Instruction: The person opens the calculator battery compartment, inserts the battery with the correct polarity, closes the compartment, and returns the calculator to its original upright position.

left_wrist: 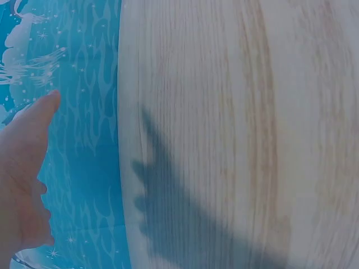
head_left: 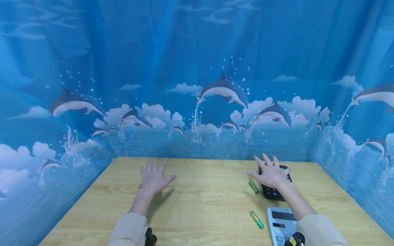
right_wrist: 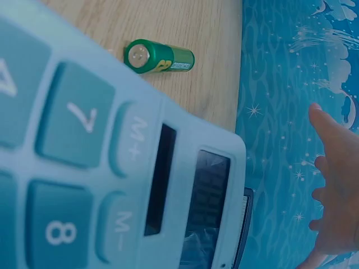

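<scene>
My left hand (head_left: 154,179) hovers over the left part of the table with its fingers spread, holding nothing; its shadow falls on the wood below. My right hand (head_left: 272,175), also spread and holding nothing, is above a black calculator (head_left: 272,194) and hides part of it. Nearer to me lies a light blue calculator (head_left: 278,222), partly covered by my right forearm. Left of the black calculator is a green battery (head_left: 253,187). Another green battery (head_left: 257,219) lies left of the light blue one. In the right wrist view the light blue calculator (right_wrist: 140,185) fills much of the picture.
A wooden table (head_left: 203,205) spans the space under both hands. Behind it and along both sides hangs a blue curtain (head_left: 172,51) printed with dolphins and clouds. Dark devices are strapped at both wrists, such as the left wrist device (head_left: 149,236).
</scene>
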The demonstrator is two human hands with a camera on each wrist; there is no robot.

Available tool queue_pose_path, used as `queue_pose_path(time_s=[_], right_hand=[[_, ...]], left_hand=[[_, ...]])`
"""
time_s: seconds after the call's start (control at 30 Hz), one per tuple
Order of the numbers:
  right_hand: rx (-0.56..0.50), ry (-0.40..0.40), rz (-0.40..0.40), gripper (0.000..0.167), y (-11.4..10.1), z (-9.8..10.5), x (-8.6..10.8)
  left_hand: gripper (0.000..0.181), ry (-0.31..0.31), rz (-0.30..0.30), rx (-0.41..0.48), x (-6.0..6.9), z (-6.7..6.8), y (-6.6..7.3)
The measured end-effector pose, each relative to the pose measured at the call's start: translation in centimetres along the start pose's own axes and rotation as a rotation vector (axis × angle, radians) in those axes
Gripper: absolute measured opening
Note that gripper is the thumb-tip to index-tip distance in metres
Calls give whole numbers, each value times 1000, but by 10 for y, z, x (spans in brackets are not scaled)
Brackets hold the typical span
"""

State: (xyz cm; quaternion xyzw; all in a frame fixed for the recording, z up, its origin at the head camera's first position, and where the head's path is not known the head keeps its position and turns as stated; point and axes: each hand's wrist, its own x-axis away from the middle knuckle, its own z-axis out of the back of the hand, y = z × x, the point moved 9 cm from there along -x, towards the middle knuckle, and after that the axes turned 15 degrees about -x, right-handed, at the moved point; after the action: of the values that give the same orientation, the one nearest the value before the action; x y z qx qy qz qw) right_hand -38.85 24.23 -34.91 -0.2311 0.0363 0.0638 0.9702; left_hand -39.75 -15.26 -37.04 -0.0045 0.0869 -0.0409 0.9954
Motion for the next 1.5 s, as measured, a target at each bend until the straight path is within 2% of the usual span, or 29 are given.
queue_pose_path(time_s=[0.17,0.4,0.47,0.57,0.63,0.7,0.77,0.83,0.9,1.13,1.2,1.33,1.5], right_hand=[[3,-10,-14,96,1,0,4],[-17,-11,-43,89,8,0,10],[-16,-9,-36,83,7,3,10],[-44,-13,-23,73,6,9,9],[-68,-22,-14,66,5,14,10],[-101,-38,-22,61,6,18,12],[-117,-55,-33,57,10,21,14],[-129,-65,-46,53,14,23,17],[-137,-84,-57,49,18,24,20],[-172,-182,-87,28,34,22,37],[-187,-205,-93,26,40,22,42],[-213,-268,-123,27,54,23,54],[-224,-344,-194,22,71,23,67]], left_hand=[[81,2,-20,-7,-2,4,4],[80,-4,-30,-11,-4,-2,8],[77,20,-29,-4,-4,0,11],[66,83,-48,14,-4,11,23],[55,116,-75,27,-4,18,35],[44,119,-108,47,-5,22,49],[36,90,-136,73,-4,22,63],[30,87,-176,83,-2,23,79],[28,82,-213,93,2,24,95],[27,127,-367,67,20,29,147],[26,119,-405,89,24,28,160],[27,63,-465,133,35,28,186],[29,5,-552,162,51,28,221]])
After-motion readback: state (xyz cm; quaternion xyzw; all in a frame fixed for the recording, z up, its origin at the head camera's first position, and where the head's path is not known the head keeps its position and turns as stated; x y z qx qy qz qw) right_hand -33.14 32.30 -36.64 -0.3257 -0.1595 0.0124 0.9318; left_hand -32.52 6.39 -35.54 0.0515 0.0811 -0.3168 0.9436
